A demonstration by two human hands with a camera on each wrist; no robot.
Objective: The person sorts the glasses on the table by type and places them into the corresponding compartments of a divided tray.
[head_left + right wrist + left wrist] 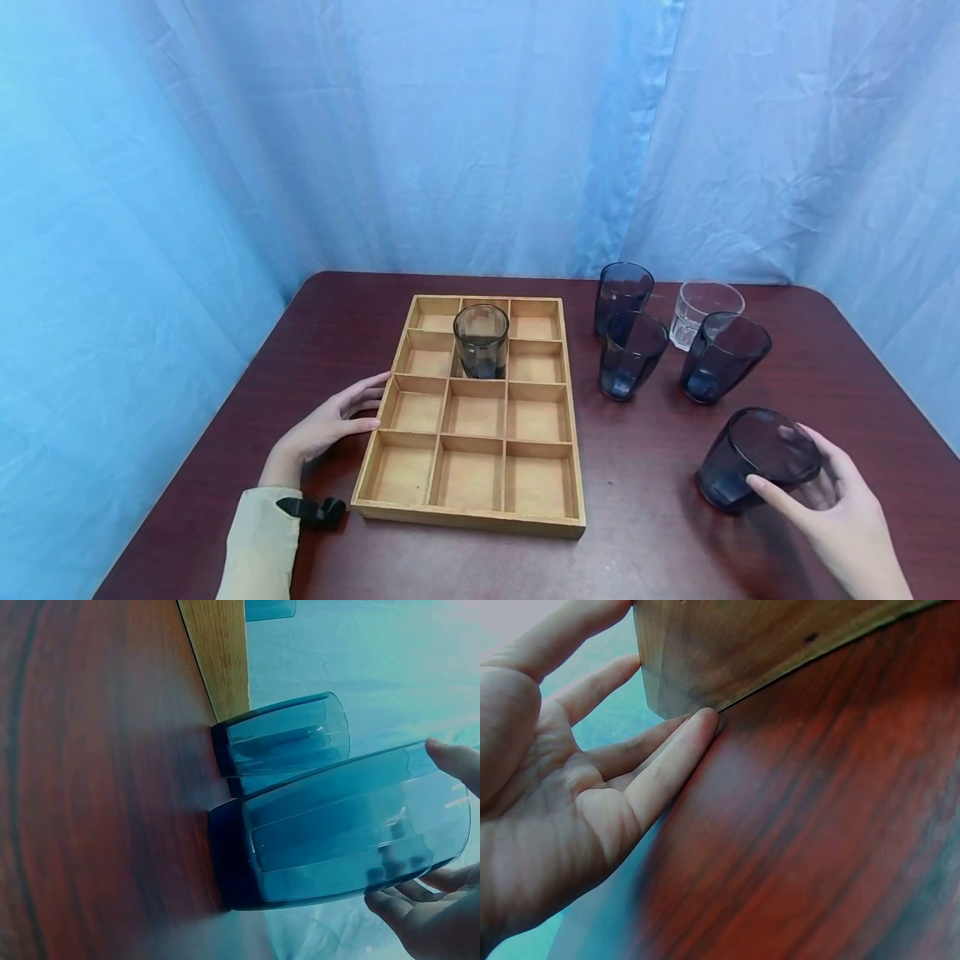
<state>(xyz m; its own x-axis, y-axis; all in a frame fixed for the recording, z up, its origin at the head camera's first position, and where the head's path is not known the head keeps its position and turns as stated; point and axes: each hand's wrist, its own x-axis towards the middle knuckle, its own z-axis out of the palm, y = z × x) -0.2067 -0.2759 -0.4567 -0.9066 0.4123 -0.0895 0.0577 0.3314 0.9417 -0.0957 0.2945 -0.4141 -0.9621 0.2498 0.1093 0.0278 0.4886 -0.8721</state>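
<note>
My right hand (843,504) grips a dark tinted drinking glass (738,467) near its rim, thumb on the near side and fingers round the far side. In the right wrist view this glass (337,832) stands with its base at the tabletop. With fingers extended, my left hand (326,425) touches the left side of a wooden compartment tray (468,518). The left wrist view has the fingertips (701,724) against the tray wall (727,652). One smoky tinted glass (480,342) stands upright in the tray's middle column, toward the back.
Right of the tray stand a dark glass (624,296) at the back, another dark glass (632,358) before it, a clear glass (684,321), and a dark glass (720,362) in front of that. Blue curtains (480,142) hang behind the brown table (637,533).
</note>
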